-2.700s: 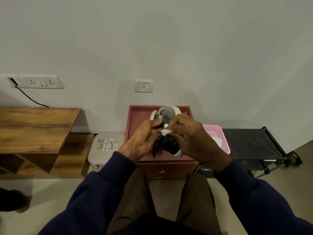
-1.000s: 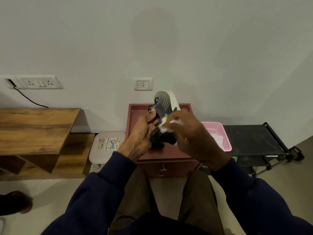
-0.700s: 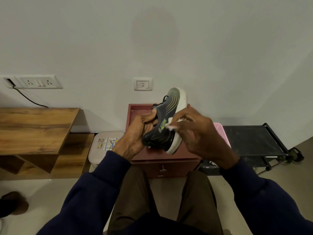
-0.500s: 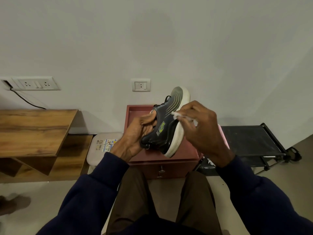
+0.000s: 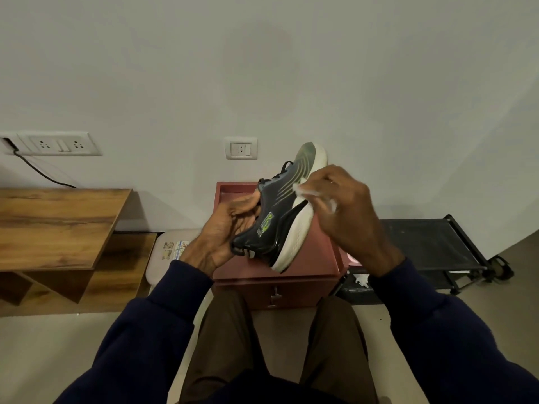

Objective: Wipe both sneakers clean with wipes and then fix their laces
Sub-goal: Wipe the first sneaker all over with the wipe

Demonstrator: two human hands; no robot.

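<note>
Lifted off the red cabinet (image 5: 291,275) and turned sole to the right, the sneaker (image 5: 280,211) hangs above it, toe up. The left hand (image 5: 224,228) grips its collar, and the right hand (image 5: 347,211) pinches a white wipe (image 5: 306,191) against its side. A black rack (image 5: 423,243) stands right of the cabinet, a beige stool (image 5: 163,258) left.

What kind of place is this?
Probably a plain domestic room, maybe a small office: wall socket plate, wooden desk, low red cabinet and black rack against a bare wall.
</note>
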